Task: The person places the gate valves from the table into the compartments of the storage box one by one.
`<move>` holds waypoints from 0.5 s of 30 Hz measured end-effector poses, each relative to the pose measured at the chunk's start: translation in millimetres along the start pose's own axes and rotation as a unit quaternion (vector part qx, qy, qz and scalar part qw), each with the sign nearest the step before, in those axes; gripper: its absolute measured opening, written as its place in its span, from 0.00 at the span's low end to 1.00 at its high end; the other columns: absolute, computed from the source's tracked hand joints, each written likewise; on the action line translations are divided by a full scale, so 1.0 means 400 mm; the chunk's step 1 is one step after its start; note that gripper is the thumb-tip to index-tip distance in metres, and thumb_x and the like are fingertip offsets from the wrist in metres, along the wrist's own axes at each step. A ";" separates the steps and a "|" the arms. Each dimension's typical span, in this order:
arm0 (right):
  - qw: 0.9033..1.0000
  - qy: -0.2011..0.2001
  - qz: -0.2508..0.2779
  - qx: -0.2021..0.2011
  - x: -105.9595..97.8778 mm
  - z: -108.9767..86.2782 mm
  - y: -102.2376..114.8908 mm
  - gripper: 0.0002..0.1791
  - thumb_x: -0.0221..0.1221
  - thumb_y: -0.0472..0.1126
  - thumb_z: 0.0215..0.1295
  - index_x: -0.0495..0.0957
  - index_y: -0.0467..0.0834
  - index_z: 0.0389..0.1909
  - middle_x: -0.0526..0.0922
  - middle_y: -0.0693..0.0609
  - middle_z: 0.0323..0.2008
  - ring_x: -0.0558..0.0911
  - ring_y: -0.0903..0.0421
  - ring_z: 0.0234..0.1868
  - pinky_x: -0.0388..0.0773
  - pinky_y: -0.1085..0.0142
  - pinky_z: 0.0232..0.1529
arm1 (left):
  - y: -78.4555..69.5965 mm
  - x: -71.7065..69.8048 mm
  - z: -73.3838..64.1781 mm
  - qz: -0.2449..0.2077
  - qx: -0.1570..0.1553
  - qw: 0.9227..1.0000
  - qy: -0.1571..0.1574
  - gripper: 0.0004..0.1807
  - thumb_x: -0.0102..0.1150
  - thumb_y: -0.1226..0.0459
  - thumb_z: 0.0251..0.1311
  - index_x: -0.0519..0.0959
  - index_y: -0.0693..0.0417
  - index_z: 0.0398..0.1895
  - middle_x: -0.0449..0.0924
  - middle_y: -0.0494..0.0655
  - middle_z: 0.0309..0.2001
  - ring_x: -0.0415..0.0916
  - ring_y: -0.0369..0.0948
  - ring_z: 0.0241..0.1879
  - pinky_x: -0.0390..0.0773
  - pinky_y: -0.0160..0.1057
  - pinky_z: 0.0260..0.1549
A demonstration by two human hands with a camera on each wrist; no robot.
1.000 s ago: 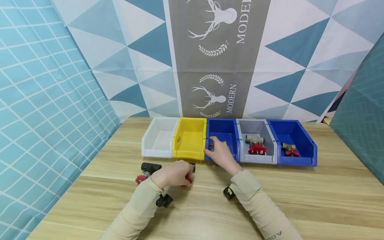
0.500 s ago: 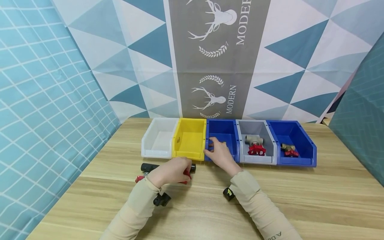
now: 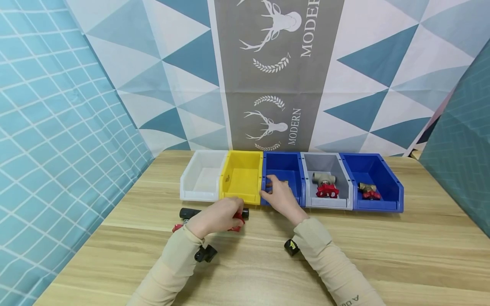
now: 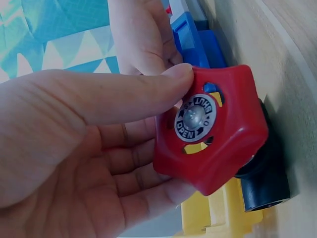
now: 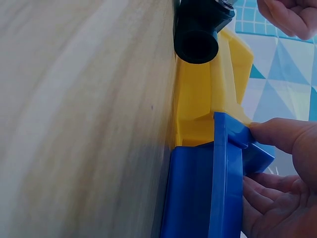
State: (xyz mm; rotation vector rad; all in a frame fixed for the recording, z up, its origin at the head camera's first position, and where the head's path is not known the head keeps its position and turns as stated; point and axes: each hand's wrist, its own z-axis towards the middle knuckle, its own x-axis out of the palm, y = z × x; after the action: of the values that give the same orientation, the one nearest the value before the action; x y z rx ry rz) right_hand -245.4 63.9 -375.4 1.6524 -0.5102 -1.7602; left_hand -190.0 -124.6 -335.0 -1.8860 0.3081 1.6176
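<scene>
My left hand point(image 3: 220, 214) grips the red handwheel point(image 4: 213, 129) of a black-bodied valve point(image 4: 265, 186), thumb on the wheel's face and fingers beneath it. The valve's black pipe end point(image 3: 246, 213) shows past my knuckles, just in front of the yellow bin point(image 3: 242, 198). At the middle blue bin point(image 3: 285, 163), my right hand point(image 3: 282, 196) holds the front left corner. In the right wrist view its thumb lies on the rim beside the yellow bin, with the fingers inside, partly hidden by the blue wall point(image 5: 225, 183).
A second black valve point(image 3: 189, 213) with a red handwheel lies left, partly behind my left wrist. A white bin point(image 3: 203, 196) ends the row's left side. The grey bin point(image 3: 346, 203) and right blue bin point(image 3: 383, 206) each hold a red-wheeled valve point(image 3: 327, 189). A patterned backdrop stands behind.
My left hand has moved slightly forward toward the bins with the handwheel, and more of the valve's black pipe end shows. My right hand has stayed at the blue bin.
</scene>
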 end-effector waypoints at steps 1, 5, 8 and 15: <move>1.000 0.000 0.000 0.000 0.000 0.000 0.000 0.31 0.60 0.45 0.58 0.63 0.39 0.60 0.79 0.43 0.47 0.81 0.52 0.39 0.77 0.60 0.39 | 0.000 -0.001 0.000 -0.001 -0.001 1.000 0.000 0.11 0.63 0.63 0.52 0.70 0.54 0.27 0.67 0.40 0.22 0.64 0.36 0.22 0.66 0.31 0.21; 1.000 0.001 0.000 0.000 0.000 0.001 0.000 0.31 0.59 0.45 0.58 0.62 0.39 0.61 0.79 0.43 0.48 0.81 0.52 0.40 0.77 0.60 0.39 | 0.002 -0.003 -0.002 0.005 0.004 1.000 -0.010 0.11 0.62 0.63 0.53 0.69 0.54 0.29 0.66 0.41 0.24 0.64 0.36 0.24 0.66 0.32 0.23; 1.000 0.000 0.000 -0.001 0.000 0.001 0.000 0.31 0.59 0.45 0.58 0.62 0.39 0.61 0.79 0.43 0.48 0.81 0.52 0.40 0.77 0.59 0.40 | 0.003 -0.006 -0.003 0.012 0.010 1.000 -0.021 0.11 0.62 0.63 0.54 0.69 0.54 0.29 0.66 0.41 0.25 0.64 0.36 0.25 0.66 0.32 0.24; 1.000 -0.002 -0.004 -0.003 0.000 0.000 0.000 0.31 0.60 0.45 0.58 0.63 0.38 0.60 0.79 0.43 0.48 0.81 0.52 0.40 0.77 0.59 0.41 | 0.001 -0.020 -0.008 0.015 0.020 0.999 -0.040 0.09 0.61 0.64 0.54 0.69 0.54 0.30 0.66 0.42 0.27 0.64 0.37 0.26 0.67 0.32 0.26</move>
State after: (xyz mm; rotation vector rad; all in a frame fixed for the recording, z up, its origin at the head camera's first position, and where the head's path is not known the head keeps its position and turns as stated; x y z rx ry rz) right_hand -245.6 63.8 -375.4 1.6490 -0.5010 -1.7699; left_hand -189.4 -128.5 -327.4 -1.7888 0.3333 1.6893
